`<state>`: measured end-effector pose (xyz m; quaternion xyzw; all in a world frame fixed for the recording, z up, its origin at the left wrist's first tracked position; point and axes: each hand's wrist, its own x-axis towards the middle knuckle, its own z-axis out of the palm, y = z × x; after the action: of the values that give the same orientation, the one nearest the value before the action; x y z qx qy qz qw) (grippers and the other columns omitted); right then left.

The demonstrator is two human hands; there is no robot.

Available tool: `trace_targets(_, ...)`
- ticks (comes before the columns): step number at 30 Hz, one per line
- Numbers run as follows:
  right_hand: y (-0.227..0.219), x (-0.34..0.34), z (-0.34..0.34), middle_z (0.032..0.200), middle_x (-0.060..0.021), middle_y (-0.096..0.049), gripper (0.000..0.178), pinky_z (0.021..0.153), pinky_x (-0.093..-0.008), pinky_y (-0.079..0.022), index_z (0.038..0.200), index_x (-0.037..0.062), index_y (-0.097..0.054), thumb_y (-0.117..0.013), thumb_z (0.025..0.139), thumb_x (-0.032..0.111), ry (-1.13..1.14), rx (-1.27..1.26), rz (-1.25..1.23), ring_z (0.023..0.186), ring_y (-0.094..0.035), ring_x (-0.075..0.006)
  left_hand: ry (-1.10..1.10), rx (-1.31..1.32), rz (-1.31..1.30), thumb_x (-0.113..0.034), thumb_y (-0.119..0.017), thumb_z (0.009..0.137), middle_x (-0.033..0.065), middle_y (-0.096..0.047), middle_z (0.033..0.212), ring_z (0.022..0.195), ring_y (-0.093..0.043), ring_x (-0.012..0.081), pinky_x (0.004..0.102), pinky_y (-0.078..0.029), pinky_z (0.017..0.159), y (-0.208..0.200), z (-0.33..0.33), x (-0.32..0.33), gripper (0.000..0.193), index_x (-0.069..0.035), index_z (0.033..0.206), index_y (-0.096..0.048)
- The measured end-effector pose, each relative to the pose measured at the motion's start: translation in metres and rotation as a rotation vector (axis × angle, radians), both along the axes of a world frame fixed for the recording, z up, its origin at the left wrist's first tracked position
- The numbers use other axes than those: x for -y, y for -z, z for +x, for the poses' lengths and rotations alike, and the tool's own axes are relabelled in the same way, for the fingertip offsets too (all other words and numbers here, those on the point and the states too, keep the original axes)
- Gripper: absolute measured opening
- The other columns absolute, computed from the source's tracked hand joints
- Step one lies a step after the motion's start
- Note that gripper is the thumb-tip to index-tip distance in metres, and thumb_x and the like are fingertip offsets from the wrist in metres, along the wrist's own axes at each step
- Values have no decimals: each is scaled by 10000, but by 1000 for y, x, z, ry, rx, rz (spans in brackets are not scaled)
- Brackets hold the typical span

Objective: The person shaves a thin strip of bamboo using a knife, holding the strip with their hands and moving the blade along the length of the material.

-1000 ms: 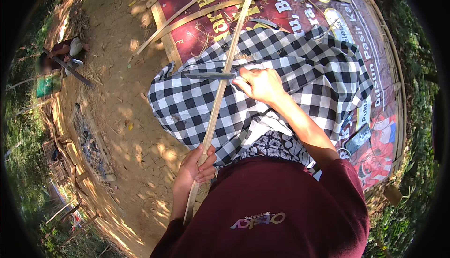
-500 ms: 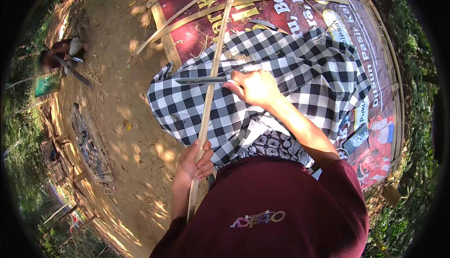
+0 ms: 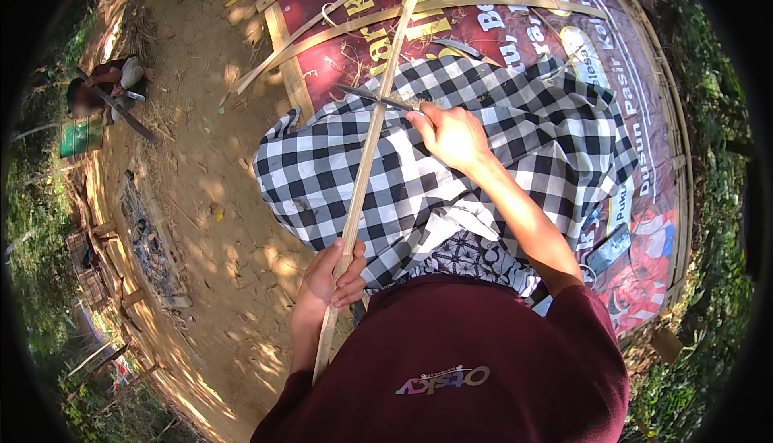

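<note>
A long pale bamboo strip point(image 3: 366, 161) runs from beside my left side up across my lap and over the printed banner. Near its lower end my left hand point(image 3: 332, 274) is closed around it. My right hand point(image 3: 452, 135) grips a knife point(image 3: 366, 95), whose dark blade lies across the strip, pointing left. The knife's handle is mostly hidden in my fist. Beneath both hands, a black-and-white checked cloth point(image 3: 322, 189) covers my lap.
A maroon printed banner point(image 3: 322, 61) covers the platform ahead, with loose bamboo strips point(image 3: 499, 0), shavings and a curved blade point(image 3: 457, 45) on it. A phone point(image 3: 609, 250) lies at right. On the dirt ground at far left, another person point(image 3: 109, 89) crouches near a green box point(image 3: 81, 137).
My right hand has slid the knife forward along the strip, away from me, and the blade's tilt has changed. The left hand keeps its hold in nearly the same place.
</note>
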<state>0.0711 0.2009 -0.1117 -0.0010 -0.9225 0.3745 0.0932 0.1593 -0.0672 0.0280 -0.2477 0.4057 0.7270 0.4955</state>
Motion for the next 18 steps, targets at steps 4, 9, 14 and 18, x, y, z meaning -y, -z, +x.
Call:
trace_targets(4,-22,8,-3,553,-163,-556,419,501,-446,-434,699,59,-575,-507,921,408,74,162,-249,556,-590,-374,-24,-317,27,-384,-312,1005,69,-482,583,340,-349,78,216,-329,332,0,1,7,558,84,1293,-408)
trace_targets(9,-34,20,-19,525,-176,-494,392,517,-417,-400,719,14,-545,-485,954,322,31,133,-534,507,-511,-385,-98,-802,72,-208,-429,963,229,-597,1011,781,-603,209,300,-510,679,8,-13,9,513,88,1369,-327)
trace_targets(14,-45,30,-26,567,-201,-516,385,551,-428,-407,733,-8,-545,-488,954,301,32,184,-531,577,-540,-400,-257,-1366,-619,-135,-568,913,202,-484,1280,1067,-545,235,342,-471,874,16,-30,-26,460,51,1293,-387)
trace_targets(18,-57,32,-25,579,-202,-528,360,547,-442,-412,754,9,-561,-496,949,304,12,150,-493,583,-554,-403,-516,-1573,-522,-331,-409,993,227,-402,1354,1143,-515,303,462,-341,1068,7,-59,-41,445,13,1274,-394)
